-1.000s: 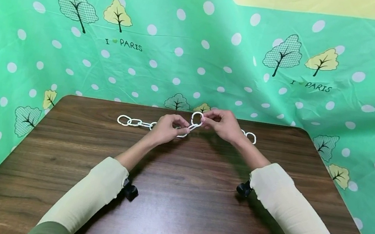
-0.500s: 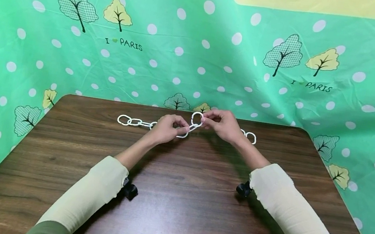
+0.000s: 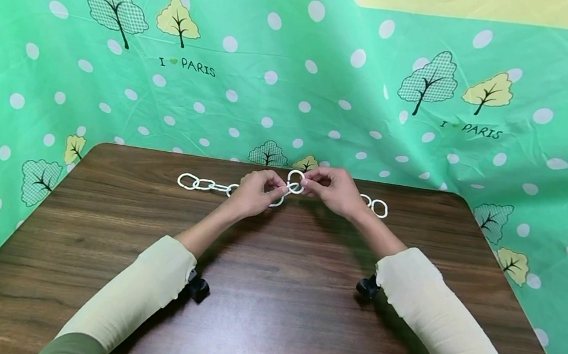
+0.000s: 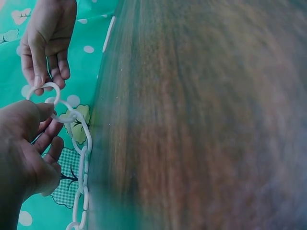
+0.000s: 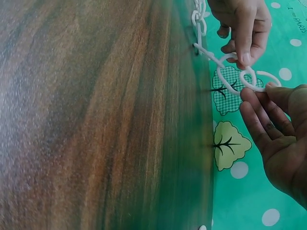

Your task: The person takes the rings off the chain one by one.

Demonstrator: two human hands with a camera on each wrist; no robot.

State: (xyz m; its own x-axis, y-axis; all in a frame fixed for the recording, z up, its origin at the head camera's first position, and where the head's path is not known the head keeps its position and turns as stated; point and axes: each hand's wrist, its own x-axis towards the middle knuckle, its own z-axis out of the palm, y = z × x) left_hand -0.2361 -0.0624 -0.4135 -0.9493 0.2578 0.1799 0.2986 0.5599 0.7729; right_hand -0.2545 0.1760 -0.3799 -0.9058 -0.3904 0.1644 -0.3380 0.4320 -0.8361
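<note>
A white link (image 3: 289, 179) with a gap in its loop is pinched between thumb and fingertips of my right hand (image 3: 334, 192). The gap shows in the right wrist view, near the top of that link (image 5: 268, 74). My left hand (image 3: 257, 193) pinches the end of a white plastic chain (image 3: 213, 186), right against the held link. In the head view the held link overlaps the chain's end link; the fingers partly hide how they join. The rest of the chain trails left along the table, partly behind my left hand.
More white links (image 3: 386, 211) lie on the table just beyond my right wrist, partly hidden by it. The dark wooden table (image 3: 266, 297) ends close behind the hands, against a green dotted cloth (image 3: 250, 105).
My right hand has moved slightly left and down, bringing the held link closer to the left fingertips. The left hand has shifted very little.
</note>
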